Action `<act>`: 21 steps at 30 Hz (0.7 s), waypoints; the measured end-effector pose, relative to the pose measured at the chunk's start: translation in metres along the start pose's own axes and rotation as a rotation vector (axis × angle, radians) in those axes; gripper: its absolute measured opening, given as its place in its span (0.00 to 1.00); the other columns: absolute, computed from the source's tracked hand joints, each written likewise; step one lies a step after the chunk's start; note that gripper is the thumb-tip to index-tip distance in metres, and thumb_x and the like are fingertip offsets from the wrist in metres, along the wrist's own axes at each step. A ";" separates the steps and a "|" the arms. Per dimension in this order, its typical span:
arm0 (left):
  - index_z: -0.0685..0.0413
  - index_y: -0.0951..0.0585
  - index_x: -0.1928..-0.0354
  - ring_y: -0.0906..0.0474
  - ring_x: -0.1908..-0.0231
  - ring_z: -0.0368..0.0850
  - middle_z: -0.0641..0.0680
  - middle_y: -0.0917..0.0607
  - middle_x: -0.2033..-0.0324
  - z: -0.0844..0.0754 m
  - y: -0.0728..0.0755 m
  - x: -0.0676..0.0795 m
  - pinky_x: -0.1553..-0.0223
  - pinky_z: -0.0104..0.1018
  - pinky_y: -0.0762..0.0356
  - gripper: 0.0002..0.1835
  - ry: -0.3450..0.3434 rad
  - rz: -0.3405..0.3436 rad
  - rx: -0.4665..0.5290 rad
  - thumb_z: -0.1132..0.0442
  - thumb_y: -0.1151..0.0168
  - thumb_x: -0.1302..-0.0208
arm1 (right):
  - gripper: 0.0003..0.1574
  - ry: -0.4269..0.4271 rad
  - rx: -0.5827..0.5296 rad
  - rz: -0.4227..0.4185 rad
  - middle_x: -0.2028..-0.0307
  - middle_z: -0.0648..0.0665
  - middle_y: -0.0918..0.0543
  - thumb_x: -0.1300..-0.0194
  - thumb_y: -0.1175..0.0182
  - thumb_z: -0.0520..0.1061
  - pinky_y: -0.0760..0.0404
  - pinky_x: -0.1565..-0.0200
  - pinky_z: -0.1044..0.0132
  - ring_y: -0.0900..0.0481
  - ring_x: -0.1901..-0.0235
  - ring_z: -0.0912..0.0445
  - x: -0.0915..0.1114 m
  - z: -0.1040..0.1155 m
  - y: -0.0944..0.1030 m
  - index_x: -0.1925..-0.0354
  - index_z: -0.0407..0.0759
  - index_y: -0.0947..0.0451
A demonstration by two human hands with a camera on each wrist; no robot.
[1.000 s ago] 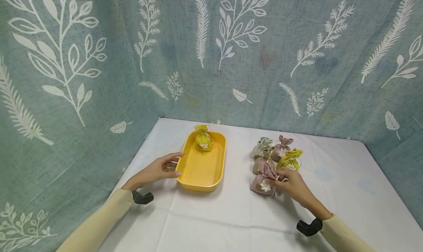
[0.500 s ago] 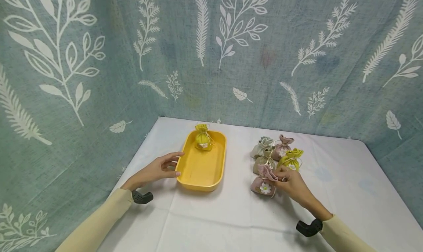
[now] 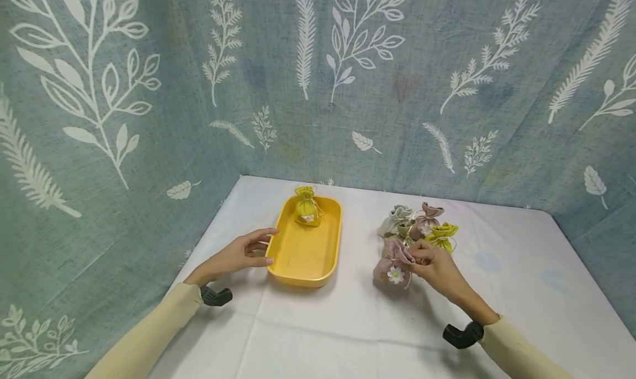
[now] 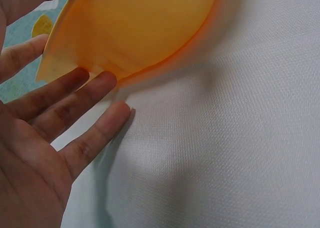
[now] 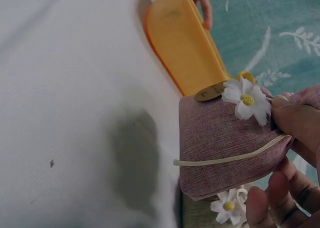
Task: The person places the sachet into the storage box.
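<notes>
My right hand (image 3: 437,266) pinches a mauve drawstring pouch (image 3: 390,271) at its gathered neck. The pouch carries a white flower (image 5: 246,99) and a round brown tag. It hangs just above the table, its shadow apart from it in the right wrist view. On the other side, my left hand (image 3: 242,252) rests against the left wall of a yellow tray (image 3: 303,283), fingers extended and spread in the left wrist view. A yellow-green pouch (image 3: 308,209) stands at the tray's far end.
Behind the right hand several pouches stand close together: a pale grey one (image 3: 393,223), an olive one (image 3: 404,232), a dusty pink one (image 3: 426,223) and a yellow-green one (image 3: 442,235). A white cloth covers the table (image 3: 318,335). A leaf-patterned curtain (image 3: 278,80) hangs behind and left.
The right hand has lifted the mauve pouch slightly off the table, away from the other pouches. The left hand and the tray have stayed put.
</notes>
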State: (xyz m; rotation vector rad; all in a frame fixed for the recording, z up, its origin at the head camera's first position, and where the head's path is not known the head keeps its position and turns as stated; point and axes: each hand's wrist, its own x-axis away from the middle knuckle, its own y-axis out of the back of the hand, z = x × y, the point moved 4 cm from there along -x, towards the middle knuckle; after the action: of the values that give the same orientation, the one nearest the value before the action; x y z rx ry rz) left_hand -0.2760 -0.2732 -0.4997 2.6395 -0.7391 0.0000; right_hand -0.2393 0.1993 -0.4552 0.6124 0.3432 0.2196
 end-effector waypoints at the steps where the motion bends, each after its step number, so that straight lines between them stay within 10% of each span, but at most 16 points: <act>1: 0.45 0.38 0.21 0.27 0.34 0.55 0.56 0.29 0.29 0.000 0.000 0.000 0.35 0.48 0.25 0.44 -0.002 0.001 -0.001 0.55 0.27 0.34 | 0.09 -0.001 0.008 -0.002 0.66 0.52 0.21 0.36 0.26 0.45 0.27 0.69 0.67 0.27 0.68 0.58 -0.001 0.000 0.000 0.73 0.51 0.13; 21: 0.43 0.38 0.21 0.26 0.34 0.55 0.56 0.28 0.29 -0.004 -0.001 0.002 0.34 0.51 0.26 0.43 -0.005 -0.005 -0.006 0.54 0.27 0.34 | 0.05 0.062 0.018 -0.047 0.70 0.54 0.23 0.37 0.25 0.49 0.29 0.71 0.66 0.29 0.68 0.56 -0.035 0.031 -0.005 0.70 0.53 0.10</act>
State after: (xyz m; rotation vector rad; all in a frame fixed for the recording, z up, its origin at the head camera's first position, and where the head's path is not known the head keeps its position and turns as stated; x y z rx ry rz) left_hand -0.2737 -0.2719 -0.4966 2.6367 -0.7330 -0.0104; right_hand -0.2593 0.1686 -0.4263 0.6155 0.4196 0.1905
